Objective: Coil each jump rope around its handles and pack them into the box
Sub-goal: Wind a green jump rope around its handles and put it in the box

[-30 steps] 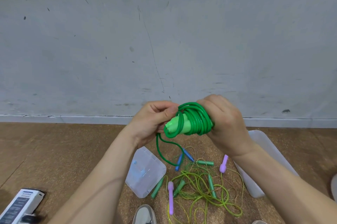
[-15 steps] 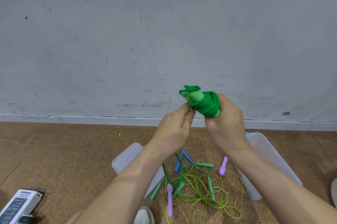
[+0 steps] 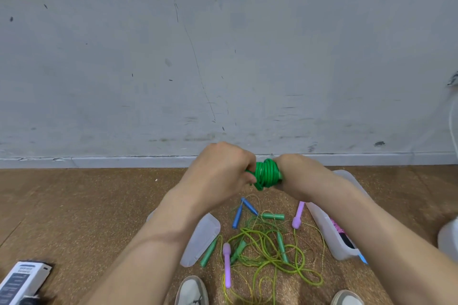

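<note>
A bright green jump rope is wound into a tight coil around its handles, held in the air between both hands. My left hand grips its left end, fingers curled over the handle tips. My right hand grips the right side; most of that hand is hidden behind the coil and wrist. Below on the floor lies a tangle of loose yellow-green ropes with blue, dark green and purple handles. The clear plastic box stands to the right, with something pink inside.
The box's clear lid lies flat left of the tangle. A white carton sits at bottom left. My two shoes show at the bottom edge. A grey wall rises behind the cork floor.
The coil came down from chest height, and the trailing loose end is gone from view. My left hand moved from below the coil up onto its left end.
</note>
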Tool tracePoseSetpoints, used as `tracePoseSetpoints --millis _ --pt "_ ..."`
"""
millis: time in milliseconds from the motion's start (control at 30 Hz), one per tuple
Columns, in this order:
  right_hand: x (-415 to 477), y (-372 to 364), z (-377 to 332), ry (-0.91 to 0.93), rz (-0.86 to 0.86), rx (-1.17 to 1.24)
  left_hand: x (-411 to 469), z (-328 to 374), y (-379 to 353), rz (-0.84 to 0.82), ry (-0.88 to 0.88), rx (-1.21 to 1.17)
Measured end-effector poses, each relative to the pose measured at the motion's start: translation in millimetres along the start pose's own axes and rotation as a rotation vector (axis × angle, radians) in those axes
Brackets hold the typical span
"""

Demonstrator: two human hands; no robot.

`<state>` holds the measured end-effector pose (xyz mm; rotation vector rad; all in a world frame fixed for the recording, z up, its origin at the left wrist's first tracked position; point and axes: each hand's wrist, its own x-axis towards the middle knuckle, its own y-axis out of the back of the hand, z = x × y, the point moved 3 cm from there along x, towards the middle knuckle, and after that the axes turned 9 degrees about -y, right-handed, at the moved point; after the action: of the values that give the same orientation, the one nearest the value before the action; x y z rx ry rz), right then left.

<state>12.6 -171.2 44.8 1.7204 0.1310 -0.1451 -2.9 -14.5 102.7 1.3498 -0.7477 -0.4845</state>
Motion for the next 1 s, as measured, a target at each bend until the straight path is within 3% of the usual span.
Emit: tracePoseSetpoints --millis 333,600,667,733,833,933,1000 --pt "-32 6 -34 0.294 0.069 -0.474 -9 -5 -9 -0.254 0.055 -0.305" --pt "-29 14 -33 0.433 0.146 -0.197 -11 -29 -23 -0.308 0.254 -0.926" --pt "-24 12 -34 0.438 0.207 -0.153 -13 -31 -25 -0.367 0.277 -0.954" --pt "-18 13 -29 0.398 0.188 0.017 -13 -30 -25 -0.324 0.271 -0.913" --pt "-14 21 -16 0.251 0.041 0.616 -13 -31 -18 -0.112 0.329 -0.868" --pt "-21 23 -13 0.085 -0.33 1.405 -11 -35 -14 0.071 0.413 -0.624" --pt "-27 19 -21 0.097 -0.474 1.502 -9 -32 -15 0.166 0.476 -0.622"
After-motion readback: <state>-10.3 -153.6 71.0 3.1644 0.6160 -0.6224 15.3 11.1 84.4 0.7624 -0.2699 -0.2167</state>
